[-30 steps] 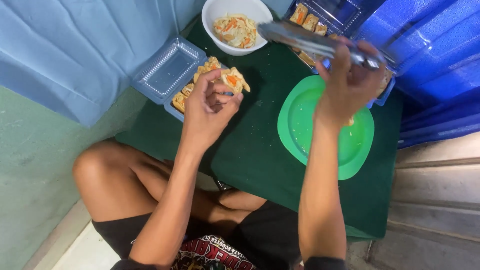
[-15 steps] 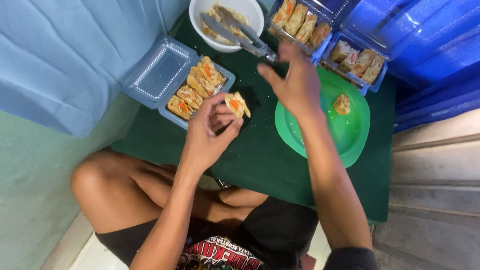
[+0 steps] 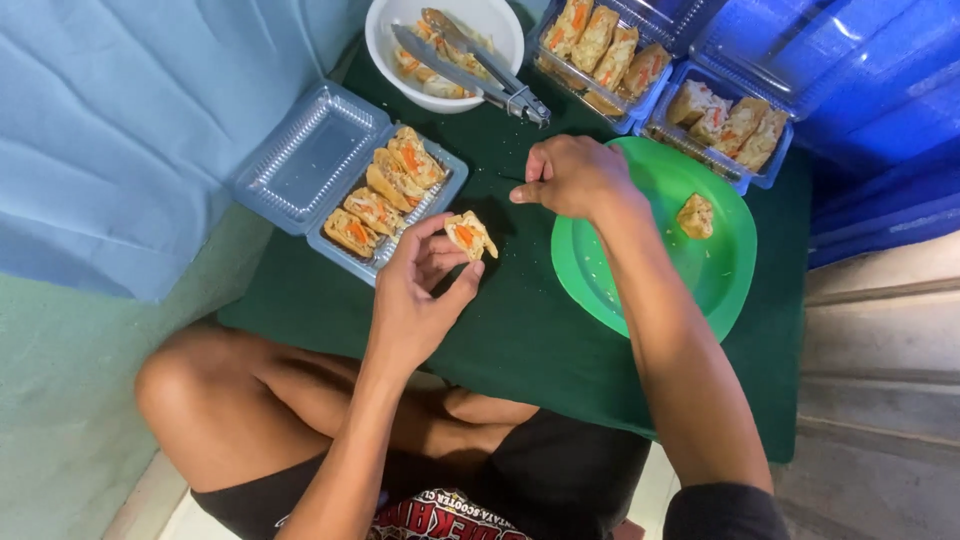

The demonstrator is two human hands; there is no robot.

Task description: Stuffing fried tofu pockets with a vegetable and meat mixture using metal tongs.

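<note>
Open green bench (image 3: 520,330) lies near, between the clear tray (image 3: 385,195) on the left and the green plate (image 3: 650,250) on the right; the far edge is blocked by the white bowl (image 3: 440,40) with tongs (image 3: 470,70) and two filled boxes (image 3: 660,80).

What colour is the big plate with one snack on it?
The plate is bright green, seen clearly in the head view, beside the right hand.

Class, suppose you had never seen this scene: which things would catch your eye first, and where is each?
The bright green plate right of centre, one stuffed piece on it. The left hand at centre pinches a carrot-filled piece beside an open clear tray. At the top, metal tongs rest across a white bowl.
</note>
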